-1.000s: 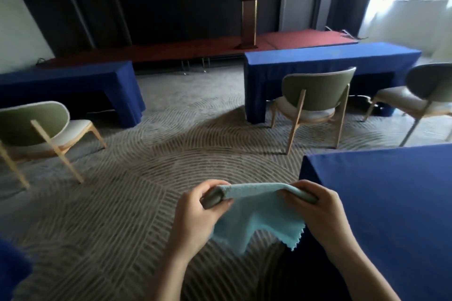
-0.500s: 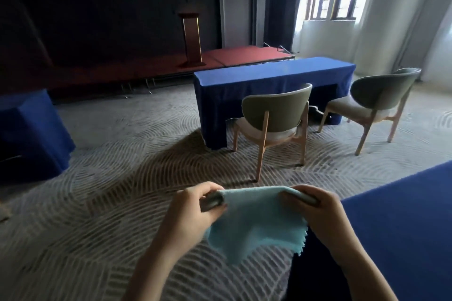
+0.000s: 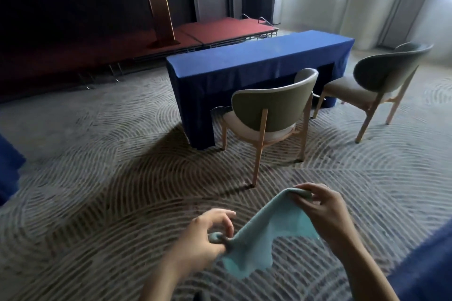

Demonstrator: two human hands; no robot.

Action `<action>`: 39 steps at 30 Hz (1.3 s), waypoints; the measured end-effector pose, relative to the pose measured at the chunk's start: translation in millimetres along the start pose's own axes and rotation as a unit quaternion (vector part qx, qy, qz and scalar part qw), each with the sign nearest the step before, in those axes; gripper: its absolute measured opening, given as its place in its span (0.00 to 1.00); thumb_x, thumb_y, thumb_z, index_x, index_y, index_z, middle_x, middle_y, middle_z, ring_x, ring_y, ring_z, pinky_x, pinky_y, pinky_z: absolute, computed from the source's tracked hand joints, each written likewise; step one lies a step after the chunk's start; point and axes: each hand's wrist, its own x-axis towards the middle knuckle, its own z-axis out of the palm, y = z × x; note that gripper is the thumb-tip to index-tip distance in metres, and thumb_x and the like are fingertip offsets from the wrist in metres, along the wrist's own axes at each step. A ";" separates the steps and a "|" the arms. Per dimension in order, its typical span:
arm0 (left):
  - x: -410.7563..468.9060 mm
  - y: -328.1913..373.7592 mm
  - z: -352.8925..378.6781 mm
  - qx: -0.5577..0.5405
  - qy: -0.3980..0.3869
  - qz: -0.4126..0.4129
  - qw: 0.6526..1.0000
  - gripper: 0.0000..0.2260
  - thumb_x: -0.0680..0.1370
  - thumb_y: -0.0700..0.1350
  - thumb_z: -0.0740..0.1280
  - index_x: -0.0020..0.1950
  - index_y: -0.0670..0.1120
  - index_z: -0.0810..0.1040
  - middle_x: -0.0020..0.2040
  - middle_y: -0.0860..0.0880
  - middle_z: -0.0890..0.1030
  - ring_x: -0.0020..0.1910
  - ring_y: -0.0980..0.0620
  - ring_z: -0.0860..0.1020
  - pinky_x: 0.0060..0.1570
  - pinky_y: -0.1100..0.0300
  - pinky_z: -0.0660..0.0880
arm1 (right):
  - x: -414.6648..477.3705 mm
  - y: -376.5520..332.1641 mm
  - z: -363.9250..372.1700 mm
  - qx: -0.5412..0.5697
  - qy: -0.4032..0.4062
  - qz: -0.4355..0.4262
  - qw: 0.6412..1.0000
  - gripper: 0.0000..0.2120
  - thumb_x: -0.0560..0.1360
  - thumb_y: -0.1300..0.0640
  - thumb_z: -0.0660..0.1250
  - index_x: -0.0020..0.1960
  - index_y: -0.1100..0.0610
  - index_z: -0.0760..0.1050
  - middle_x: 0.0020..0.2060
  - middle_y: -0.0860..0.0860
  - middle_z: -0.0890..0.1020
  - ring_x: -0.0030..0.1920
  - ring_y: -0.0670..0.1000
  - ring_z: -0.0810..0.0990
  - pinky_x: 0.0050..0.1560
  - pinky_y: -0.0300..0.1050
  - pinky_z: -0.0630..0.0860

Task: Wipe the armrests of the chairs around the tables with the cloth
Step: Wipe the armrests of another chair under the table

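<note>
The cloth point(image 3: 266, 227) hangs stretched between left hand point(image 3: 208, 234) pinching its low corner and right hand point(image 3: 320, 212) pinching its high corner; nearest chair point(image 3: 271, 105) stands ahead at the blue bench point(image 3: 256, 63), well apart, right hand nearer.

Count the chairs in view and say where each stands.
2. The nearer chair stands at the left end of the blue table; the farther chair stands at its right end. Others may be out of frame.
</note>
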 end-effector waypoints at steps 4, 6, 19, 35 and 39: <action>100.6 -45.2 -28.4 -0.088 -0.159 -0.010 0.983 0.08 0.59 0.45 0.73 0.34 0.57 0.80 0.68 0.55 0.69 0.63 0.65 0.72 0.62 0.61 0.70 | 78.1 14.2 41.1 0.058 0.003 0.010 0.998 0.23 0.68 0.68 0.74 0.39 0.38 0.82 0.40 0.46 0.84 0.42 0.48 0.81 0.50 0.49 0.77; 150.8 -60.9 -38.2 -0.133 -0.208 -0.011 0.969 0.08 0.59 0.46 0.74 0.35 0.57 0.81 0.70 0.50 0.66 0.69 0.58 0.68 0.67 0.54 0.68 | 118.6 11.9 54.5 0.073 0.011 0.021 0.997 0.21 0.67 0.69 0.75 0.39 0.40 0.83 0.41 0.48 0.84 0.43 0.49 0.82 0.52 0.51 0.78; 436.8 -83.6 -89.0 -0.150 -0.317 -0.047 0.936 0.17 0.64 0.35 0.65 0.51 0.39 0.83 0.66 0.58 0.72 0.58 0.61 0.75 0.53 0.66 0.72 | 363.8 26.2 106.7 0.180 -0.041 0.053 0.981 0.21 0.65 0.68 0.72 0.55 0.54 0.78 0.52 0.50 0.84 0.57 0.48 0.81 0.54 0.42 0.77; 659.4 -109.6 -111.8 -0.182 0.052 -0.216 0.958 0.14 0.70 0.27 0.61 0.35 0.43 0.82 0.32 0.51 0.83 0.33 0.58 0.79 0.36 0.68 0.74 | 603.7 124.4 126.4 0.128 -0.223 0.067 0.964 0.30 0.61 0.71 0.59 0.51 0.42 0.79 0.46 0.54 0.84 0.42 0.44 0.80 0.40 0.39 0.74; 674.7 -119.4 -142.4 -0.095 -0.034 -0.179 0.979 0.15 0.62 0.32 0.62 0.41 0.46 0.83 0.36 0.55 0.84 0.36 0.62 0.79 0.37 0.69 0.73 | 627.3 134.7 138.6 0.067 -0.241 0.018 0.968 0.27 0.55 0.69 0.57 0.45 0.45 0.79 0.56 0.40 0.81 0.60 0.39 0.77 0.54 0.33 0.73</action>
